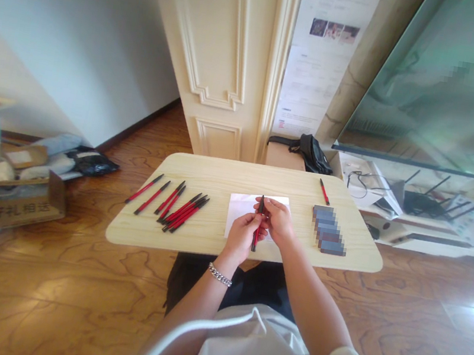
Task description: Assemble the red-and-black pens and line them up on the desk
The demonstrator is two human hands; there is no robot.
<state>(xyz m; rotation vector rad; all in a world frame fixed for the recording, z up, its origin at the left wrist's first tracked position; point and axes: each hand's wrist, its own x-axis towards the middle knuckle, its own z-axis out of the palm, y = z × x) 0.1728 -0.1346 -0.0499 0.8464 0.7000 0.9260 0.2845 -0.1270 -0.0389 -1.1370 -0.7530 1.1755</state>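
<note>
Presently the left hand (240, 237) pinches the lower barrel of one red-and-black pen (256, 231) and the right hand (279, 221) its upper part, over the white sheet (239, 205) mid-table (219, 175). Judged light, rigid and smooth; best gripped mid-barrel.

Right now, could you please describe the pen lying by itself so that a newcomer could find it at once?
Start at the pale wooden table and go to its far right. There a red-and-black pen lies slanted, just beyond a blurred dark block. Unlike the pens grouped at left and the held pen, it lies alone.
</note>
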